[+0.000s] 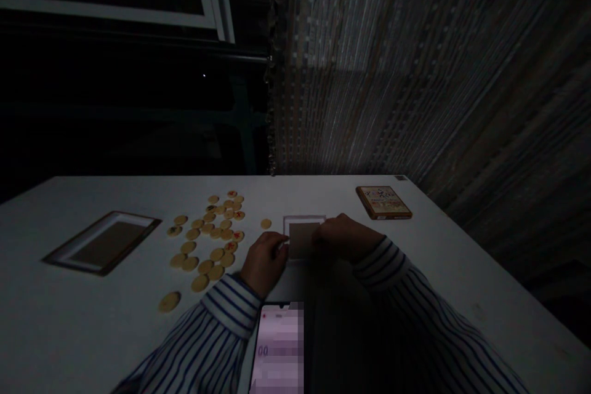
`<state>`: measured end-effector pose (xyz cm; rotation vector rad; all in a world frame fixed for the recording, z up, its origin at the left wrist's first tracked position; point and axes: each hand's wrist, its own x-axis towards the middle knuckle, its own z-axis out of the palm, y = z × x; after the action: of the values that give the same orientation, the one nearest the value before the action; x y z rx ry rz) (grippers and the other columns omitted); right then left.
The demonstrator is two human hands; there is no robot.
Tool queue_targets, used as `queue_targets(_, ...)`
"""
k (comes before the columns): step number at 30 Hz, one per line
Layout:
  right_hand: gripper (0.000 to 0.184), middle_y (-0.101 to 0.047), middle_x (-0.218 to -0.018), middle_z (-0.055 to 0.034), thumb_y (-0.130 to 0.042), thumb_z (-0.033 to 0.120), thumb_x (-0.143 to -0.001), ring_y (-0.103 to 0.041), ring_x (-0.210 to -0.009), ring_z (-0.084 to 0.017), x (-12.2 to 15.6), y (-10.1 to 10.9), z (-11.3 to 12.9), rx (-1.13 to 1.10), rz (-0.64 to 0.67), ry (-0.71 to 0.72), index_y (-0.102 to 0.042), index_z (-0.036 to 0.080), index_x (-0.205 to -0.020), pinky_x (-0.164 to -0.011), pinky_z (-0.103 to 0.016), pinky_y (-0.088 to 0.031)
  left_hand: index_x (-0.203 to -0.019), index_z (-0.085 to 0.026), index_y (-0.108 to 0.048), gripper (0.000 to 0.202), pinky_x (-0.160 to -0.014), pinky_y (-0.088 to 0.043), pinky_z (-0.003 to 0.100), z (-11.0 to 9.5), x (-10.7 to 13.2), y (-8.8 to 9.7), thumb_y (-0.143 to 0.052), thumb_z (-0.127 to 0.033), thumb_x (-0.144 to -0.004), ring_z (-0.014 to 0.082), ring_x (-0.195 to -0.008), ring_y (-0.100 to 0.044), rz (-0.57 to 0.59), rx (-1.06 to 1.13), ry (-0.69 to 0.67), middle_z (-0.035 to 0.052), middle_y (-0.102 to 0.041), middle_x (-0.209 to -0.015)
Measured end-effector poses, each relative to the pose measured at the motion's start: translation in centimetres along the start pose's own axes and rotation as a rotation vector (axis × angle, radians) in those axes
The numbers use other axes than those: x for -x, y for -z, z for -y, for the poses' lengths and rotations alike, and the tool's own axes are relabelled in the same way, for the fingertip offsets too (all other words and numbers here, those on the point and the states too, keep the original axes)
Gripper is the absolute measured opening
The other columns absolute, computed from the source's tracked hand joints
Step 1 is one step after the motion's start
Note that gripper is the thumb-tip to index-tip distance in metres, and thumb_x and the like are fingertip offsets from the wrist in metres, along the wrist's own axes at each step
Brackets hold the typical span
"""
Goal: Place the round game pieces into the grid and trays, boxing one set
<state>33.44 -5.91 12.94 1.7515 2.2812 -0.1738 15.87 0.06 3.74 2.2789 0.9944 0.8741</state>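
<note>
A small shallow tray (pixel 303 241) with a pale rim and a brownish-grey inside is in front of me at the middle of the table. My left hand (pixel 265 263) is closed at the tray's left edge, thumb and fingers pinched together. At the opposite edge my right hand (pixel 347 236) is closed too, its fingertips partly hidden in shadow. Round wooden xiangqi pieces (pixel 216 233) lie scattered to the left of the tray; a few show red or dark characters. One single piece (pixel 266 223) sits between that group and the tray.
An open box half (pixel 108 240) lies on the white table (pixel 115 326) at far left. A printed box (pixel 384 203) stands at the back right. A lit phone (pixel 277 345) is at the near edge. A bead-string curtain (pixel 351 74) hangs behind the table. The light is dim.
</note>
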Motion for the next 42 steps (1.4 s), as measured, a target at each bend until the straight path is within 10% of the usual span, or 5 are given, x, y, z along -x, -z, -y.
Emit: queue_targets(42, 0.026, -0.066, -0.085, -0.0101, -0.048, 0.037, -0.078, -0.061, -0.081, -0.022, 0.12, -0.03, 0.15, 0.013, 0.002, -0.056, -0.066, 0.019, -0.082, -0.072, -0.038, -0.037, -0.087, -0.016, -0.064, 0.021, -0.073, -0.049, 0.031, -0.32, 0.02, 0.21, -0.047, -0.019, -0.074, 0.0158, -0.076, -0.06, -0.014, -0.02, -0.018, 0.0074, -0.063, -0.087)
